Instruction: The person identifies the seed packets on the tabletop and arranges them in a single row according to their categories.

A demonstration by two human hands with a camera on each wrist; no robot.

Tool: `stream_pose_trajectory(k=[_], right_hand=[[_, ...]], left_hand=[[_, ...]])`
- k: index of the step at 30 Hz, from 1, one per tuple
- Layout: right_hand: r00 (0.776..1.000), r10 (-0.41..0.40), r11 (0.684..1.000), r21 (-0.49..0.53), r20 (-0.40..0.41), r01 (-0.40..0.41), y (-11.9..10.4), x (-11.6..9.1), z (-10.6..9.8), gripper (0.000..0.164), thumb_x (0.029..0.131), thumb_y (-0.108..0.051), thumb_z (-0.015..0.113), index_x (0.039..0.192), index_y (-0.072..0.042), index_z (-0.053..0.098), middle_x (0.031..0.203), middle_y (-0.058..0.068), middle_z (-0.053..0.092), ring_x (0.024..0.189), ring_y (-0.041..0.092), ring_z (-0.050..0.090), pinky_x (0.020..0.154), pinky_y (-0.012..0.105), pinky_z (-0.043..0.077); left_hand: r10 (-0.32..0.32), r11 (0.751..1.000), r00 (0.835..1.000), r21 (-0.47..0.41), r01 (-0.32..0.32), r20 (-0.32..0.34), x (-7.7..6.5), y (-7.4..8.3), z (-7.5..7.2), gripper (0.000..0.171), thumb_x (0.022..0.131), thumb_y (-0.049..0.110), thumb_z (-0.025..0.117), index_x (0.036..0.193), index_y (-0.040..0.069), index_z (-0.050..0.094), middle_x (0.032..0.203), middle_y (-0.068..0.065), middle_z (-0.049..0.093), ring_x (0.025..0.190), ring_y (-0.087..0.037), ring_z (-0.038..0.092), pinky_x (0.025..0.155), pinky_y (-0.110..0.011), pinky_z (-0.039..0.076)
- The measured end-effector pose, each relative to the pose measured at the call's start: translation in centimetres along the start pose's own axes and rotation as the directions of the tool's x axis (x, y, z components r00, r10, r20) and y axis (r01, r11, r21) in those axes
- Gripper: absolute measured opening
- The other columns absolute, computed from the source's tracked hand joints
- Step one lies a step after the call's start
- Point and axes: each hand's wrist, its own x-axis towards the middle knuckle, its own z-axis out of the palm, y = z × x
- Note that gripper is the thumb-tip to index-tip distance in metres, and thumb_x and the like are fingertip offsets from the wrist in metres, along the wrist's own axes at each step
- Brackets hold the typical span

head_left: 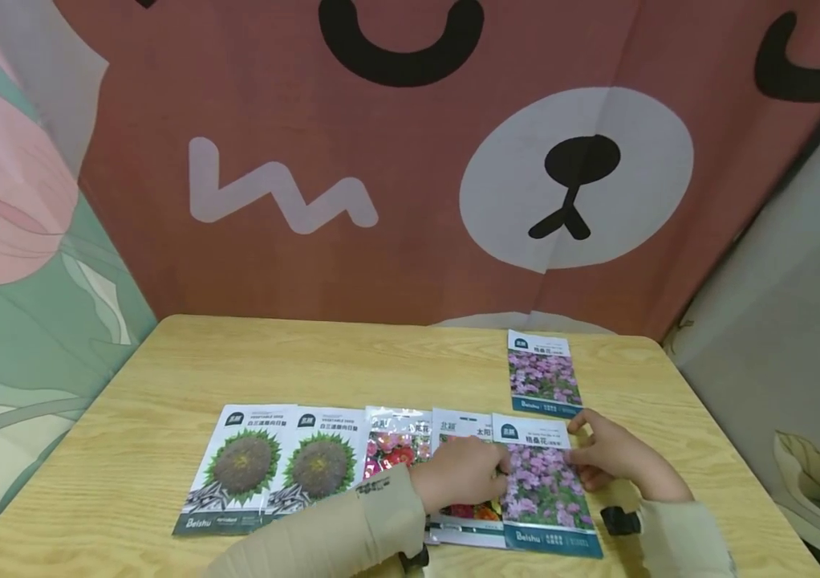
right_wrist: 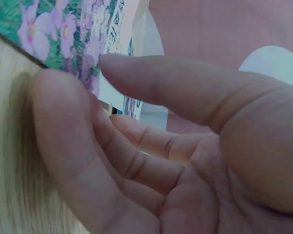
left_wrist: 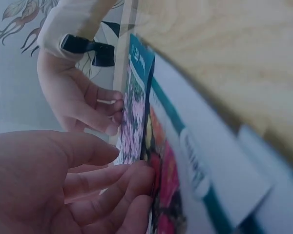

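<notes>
Seed packets lie in an overlapping row on the table. The rightmost, a pink-flower seed packet (head_left: 543,490), is between my two hands. My left hand (head_left: 464,474) reaches over a red-and-orange flower packet (head_left: 468,511), its bent fingertips at the pink packet's left edge. In the left wrist view, the left fingertips (left_wrist: 139,178) touch the packets. At the pink packet's right edge is my right hand (head_left: 619,453), its thumb (right_wrist: 136,75) touching the edge and its fingers loosely bent. Another pink-flower packet (head_left: 543,373) lies behind, close above the right fingers.
Two sunflower seed packets (head_left: 244,466) lie at the row's left end. Beside them is a shiny red-flower packet (head_left: 388,445), partly covered by my left arm. The wooden table (head_left: 309,353) meets a brown cartoon-bear curtain (head_left: 381,273) at the back.
</notes>
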Motion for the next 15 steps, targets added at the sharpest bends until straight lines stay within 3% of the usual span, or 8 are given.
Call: stream_pose_trajectory(k=[4,7,10,13,15], right_hand=[[1.0,-0.003,1.0,-0.007,-0.014,0.003,0.1,0.0,-0.3,0.037,0.097,-0.003,0.062,0.123,0.007,0.038,0.075,0.012,0.061,0.057,0.022,0.063,0.054,0.037,0.058],[0.998,-0.023,0.999,-0.036,-0.056,0.021,0.3,0.0,-0.7,0.038,0.099,-0.007,0.061,0.127,0.008,0.04,0.081,0.014,0.059,0.062,0.024,0.063,0.056,0.04,0.059],[0.993,-0.042,0.998,-0.051,-0.107,0.036,0.3,0.2,-1.1,0.04,0.101,-0.01,0.06,0.13,0.008,0.041,0.087,0.016,0.056,0.067,0.024,0.06,0.058,0.04,0.057],[0.987,-0.064,0.997,-0.042,-0.146,0.059,0.3,0.4,-1.3,0.042,0.102,-0.012,0.059,0.133,0.008,0.04,0.096,0.019,0.055,0.072,0.024,0.06,0.06,0.039,0.056],[0.982,-0.087,0.996,-0.042,-0.17,0.081,0.3,0.7,-1.5,0.042,0.103,-0.012,0.059,0.135,0.009,0.041,0.102,0.021,0.056,0.074,0.024,0.061,0.061,0.039,0.056]], left_hand=[[0.016,0.994,1.0,-0.105,-0.016,-0.005,0.5,-0.5,-0.7,0.015,0.098,0.017,0.064,0.109,0.013,0.073,0.076,0.01,0.065,0.054,-0.002,0.045,0.053,-0.019,0.041],[0.0,0.962,1.0,-0.274,-0.008,-0.027,1.2,-0.7,-1.1,0.014,0.099,0.014,0.061,0.109,0.01,0.07,0.067,0.008,0.057,0.048,-0.006,0.043,0.05,-0.021,0.04],[-0.05,0.892,0.995,-0.452,0.009,-0.08,2.3,-1.1,-1.4,0.021,0.1,0.013,0.058,0.118,0.008,0.066,0.084,0.005,0.062,0.058,-0.008,0.052,0.056,-0.024,0.045],[-0.116,0.802,0.982,-0.597,0.004,-0.149,3.3,-1.4,-1.8,0.03,0.1,0.011,0.057,0.128,0.006,0.062,0.112,-0.003,0.062,0.084,-0.014,0.063,0.069,-0.027,0.052],[-0.167,0.756,0.965,-0.654,-0.005,-0.201,3.9,-1.7,-1.7,0.034,0.1,0.011,0.057,0.134,0.005,0.059,0.124,-0.008,0.06,0.105,-0.02,0.063,0.081,-0.031,0.055]])
